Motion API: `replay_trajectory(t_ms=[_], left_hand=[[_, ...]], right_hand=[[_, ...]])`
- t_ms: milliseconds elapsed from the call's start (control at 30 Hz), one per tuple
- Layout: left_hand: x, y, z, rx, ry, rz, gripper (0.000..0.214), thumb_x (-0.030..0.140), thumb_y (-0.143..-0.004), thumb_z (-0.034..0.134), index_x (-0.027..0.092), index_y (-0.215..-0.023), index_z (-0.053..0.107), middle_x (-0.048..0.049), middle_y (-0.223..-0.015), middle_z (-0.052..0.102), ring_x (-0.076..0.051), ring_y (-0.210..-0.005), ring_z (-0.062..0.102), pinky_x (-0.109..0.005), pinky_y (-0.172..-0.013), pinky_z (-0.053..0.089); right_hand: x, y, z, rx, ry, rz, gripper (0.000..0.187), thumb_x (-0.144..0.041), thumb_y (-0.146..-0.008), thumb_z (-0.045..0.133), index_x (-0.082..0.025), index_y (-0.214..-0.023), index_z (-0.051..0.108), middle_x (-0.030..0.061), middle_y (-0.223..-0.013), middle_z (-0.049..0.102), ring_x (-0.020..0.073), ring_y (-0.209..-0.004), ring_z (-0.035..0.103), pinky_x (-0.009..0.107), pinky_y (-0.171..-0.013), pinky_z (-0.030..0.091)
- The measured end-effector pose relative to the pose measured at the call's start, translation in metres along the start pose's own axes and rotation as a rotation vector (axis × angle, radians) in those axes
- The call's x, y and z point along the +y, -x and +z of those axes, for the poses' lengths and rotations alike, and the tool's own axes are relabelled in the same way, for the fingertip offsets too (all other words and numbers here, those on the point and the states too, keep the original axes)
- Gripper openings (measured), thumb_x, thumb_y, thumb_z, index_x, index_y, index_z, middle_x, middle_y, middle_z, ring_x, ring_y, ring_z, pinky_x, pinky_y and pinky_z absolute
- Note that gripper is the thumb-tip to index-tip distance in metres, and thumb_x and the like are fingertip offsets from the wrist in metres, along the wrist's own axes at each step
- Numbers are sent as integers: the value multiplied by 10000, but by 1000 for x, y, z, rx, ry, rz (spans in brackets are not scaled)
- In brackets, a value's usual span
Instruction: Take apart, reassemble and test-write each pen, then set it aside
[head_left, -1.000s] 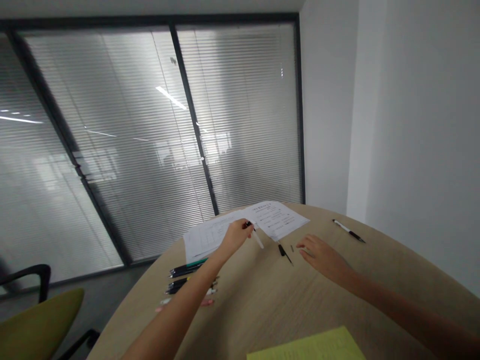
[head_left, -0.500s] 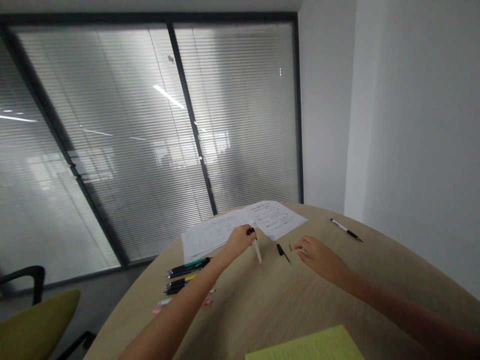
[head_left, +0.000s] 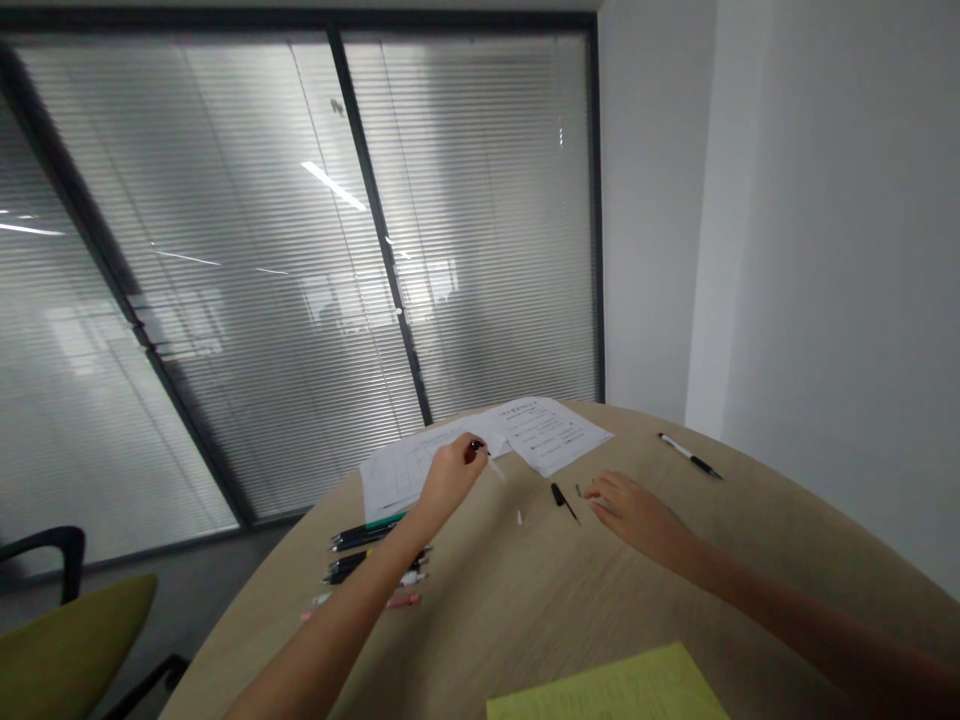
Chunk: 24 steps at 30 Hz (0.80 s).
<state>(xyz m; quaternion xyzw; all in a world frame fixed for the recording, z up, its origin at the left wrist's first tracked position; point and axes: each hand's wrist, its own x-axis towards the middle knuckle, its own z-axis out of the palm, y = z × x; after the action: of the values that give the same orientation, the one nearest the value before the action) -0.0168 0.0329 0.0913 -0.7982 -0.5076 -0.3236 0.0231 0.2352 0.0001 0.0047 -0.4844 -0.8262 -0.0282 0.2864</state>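
Observation:
My left hand (head_left: 451, 472) is closed on a pen (head_left: 478, 446) above the table; its dark part shows at the fingertips, and a pale, blurred length points down to the right. On the table below it lies a small whitish piece (head_left: 519, 517). To the right is a black pen part (head_left: 560, 496) with a thin pointed end. My right hand (head_left: 637, 518) rests low over the table, its fingers loosely bent and thumb apart. Just beyond its fingertips is a tiny dark, narrow piece (head_left: 578, 490).
Printed papers (head_left: 555, 440) lie at the far side of the round wooden table (head_left: 465, 640). A white and black pen (head_left: 688, 455) is at the right. Several pens (head_left: 349, 568) lie at the left, partly behind my left arm. Yellow paper (head_left: 607, 690) sits at the near edge; a green chair (head_left: 75, 640) stands left.
My left hand has moved left and slightly up with the pen. The small whitish piece now shows alone on the table. My right hand has stayed in place.

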Motion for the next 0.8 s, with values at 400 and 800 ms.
replay_trajectory(t_ms=[400,800], left_hand=[[-27,78,30,-279,-582,629,172,107,-835,407,126,-918,557,-62,-699,594,-185,-652,573,-280,-557,441],[-17,95,40,-391,-393,374,199,293,-802,476,175,-950,536,-72,-899,580,-211,-819,555,-329,-687,466]], right_hand=[[-6,3,3,-56,-32,-1,173,-108,-770,444,-138,-842,599,85,-845,583,192,-849,527,321,-769,422],[4,14,27,-109,-72,36,182,-132,-771,438,-185,-831,601,60,-876,604,179,-849,533,304,-777,417]])
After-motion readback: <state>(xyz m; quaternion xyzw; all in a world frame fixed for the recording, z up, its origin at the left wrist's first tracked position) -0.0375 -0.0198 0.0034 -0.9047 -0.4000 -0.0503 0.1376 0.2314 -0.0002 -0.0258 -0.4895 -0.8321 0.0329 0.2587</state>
